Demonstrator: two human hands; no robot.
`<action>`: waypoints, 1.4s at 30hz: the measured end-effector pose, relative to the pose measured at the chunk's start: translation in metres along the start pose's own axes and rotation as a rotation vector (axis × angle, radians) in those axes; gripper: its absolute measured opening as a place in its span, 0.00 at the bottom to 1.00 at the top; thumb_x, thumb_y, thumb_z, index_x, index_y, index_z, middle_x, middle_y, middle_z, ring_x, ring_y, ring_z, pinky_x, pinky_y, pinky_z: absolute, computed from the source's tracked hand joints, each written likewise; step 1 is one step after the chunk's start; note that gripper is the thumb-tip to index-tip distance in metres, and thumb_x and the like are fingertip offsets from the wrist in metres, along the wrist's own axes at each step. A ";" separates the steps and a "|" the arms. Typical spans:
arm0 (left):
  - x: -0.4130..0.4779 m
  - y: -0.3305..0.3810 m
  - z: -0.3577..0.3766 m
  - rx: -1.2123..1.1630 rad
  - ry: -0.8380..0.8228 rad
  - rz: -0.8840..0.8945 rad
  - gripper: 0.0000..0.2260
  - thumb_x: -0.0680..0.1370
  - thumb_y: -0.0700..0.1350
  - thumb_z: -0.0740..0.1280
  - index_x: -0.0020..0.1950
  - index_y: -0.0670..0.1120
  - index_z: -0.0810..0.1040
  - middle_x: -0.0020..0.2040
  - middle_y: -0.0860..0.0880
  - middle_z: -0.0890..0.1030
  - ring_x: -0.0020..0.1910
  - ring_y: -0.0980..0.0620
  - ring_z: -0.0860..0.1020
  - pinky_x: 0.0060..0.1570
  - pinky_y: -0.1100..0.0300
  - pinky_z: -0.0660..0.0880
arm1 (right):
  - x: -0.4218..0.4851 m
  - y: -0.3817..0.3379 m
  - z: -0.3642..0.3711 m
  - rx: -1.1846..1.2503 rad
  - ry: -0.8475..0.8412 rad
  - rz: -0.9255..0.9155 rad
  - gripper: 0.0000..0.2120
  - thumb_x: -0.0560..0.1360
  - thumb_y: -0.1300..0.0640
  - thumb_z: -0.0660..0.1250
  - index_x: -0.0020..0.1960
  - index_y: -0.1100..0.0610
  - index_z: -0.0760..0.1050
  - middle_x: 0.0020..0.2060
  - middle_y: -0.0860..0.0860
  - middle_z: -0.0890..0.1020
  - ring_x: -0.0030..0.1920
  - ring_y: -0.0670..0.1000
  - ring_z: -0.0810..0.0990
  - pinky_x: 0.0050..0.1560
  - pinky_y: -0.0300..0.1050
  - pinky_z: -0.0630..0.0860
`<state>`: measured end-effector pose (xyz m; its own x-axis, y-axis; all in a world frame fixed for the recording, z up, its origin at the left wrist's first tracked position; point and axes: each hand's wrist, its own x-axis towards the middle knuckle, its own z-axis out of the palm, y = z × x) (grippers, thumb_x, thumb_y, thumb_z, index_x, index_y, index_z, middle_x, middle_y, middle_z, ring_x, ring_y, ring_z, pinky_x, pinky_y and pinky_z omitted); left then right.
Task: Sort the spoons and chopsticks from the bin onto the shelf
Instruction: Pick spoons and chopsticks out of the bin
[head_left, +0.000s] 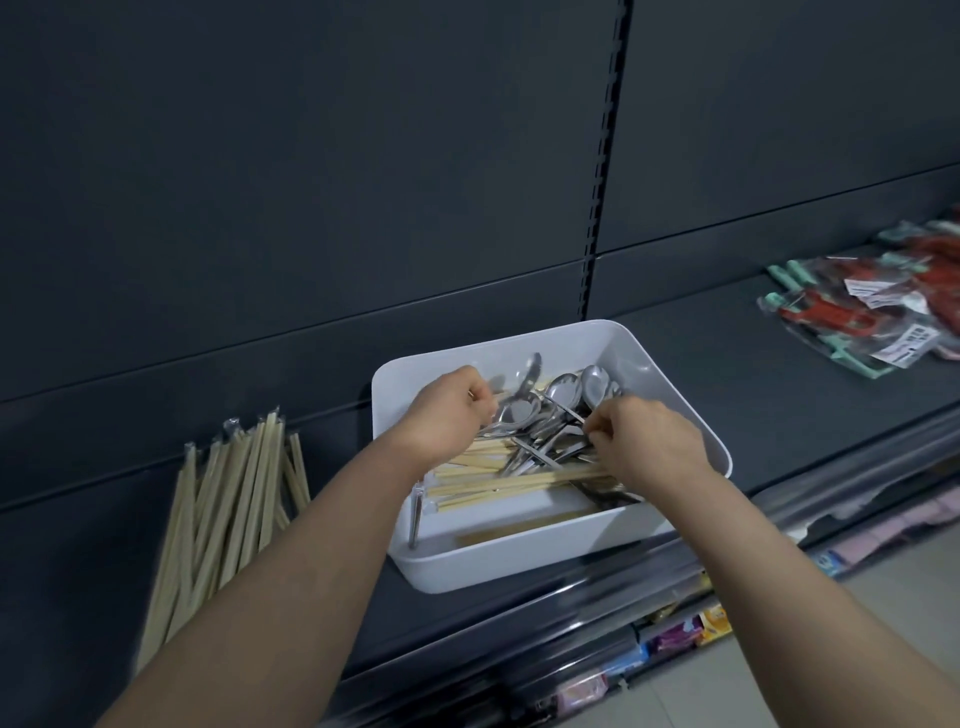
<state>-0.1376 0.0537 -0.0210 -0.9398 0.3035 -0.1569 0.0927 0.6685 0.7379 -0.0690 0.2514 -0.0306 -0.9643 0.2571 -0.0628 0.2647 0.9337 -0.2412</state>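
Bin (675, 410) at shelf's (779, 405) front edge. Right hand (649, 441) pinches a handle among tangled spoons (563, 389), probably freeing them from chopsticks (498, 486); left hand (447, 410) fingers curled, hold unclear.

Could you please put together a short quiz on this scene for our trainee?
1. True or false: both the left hand and the right hand reach into the white bin.
2. The chopstick pile on the shelf lies: A) left of the bin; B) right of it; C) inside it.
3. Fill in: besides loose chopsticks, the bin holds metal ____.
Key: 1 true; 2 A; 3 spoons.
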 end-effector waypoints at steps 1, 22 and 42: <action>0.003 0.001 0.002 0.020 0.044 -0.021 0.06 0.79 0.41 0.59 0.45 0.47 0.74 0.46 0.49 0.80 0.38 0.49 0.73 0.35 0.57 0.71 | 0.004 -0.001 0.001 0.001 -0.018 0.001 0.13 0.76 0.56 0.60 0.54 0.43 0.79 0.52 0.49 0.82 0.54 0.56 0.78 0.46 0.46 0.73; 0.036 -0.010 0.029 0.573 0.056 -0.135 0.05 0.76 0.33 0.60 0.47 0.42 0.73 0.43 0.45 0.75 0.44 0.44 0.75 0.39 0.58 0.67 | 0.020 0.003 -0.007 0.651 -0.369 0.171 0.16 0.71 0.64 0.71 0.57 0.55 0.74 0.32 0.52 0.81 0.28 0.49 0.80 0.39 0.48 0.83; 0.012 0.010 0.002 -0.185 0.177 -0.261 0.08 0.81 0.38 0.58 0.43 0.43 0.71 0.44 0.42 0.77 0.34 0.45 0.72 0.34 0.56 0.70 | 0.014 -0.030 -0.023 1.194 -0.402 0.204 0.04 0.78 0.66 0.63 0.50 0.60 0.74 0.33 0.54 0.76 0.31 0.48 0.74 0.26 0.39 0.76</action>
<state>-0.1476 0.0656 -0.0173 -0.9680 0.0057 -0.2510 -0.2032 0.5692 0.7967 -0.0906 0.2331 -0.0016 -0.8953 0.0802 -0.4381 0.4414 0.0294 -0.8968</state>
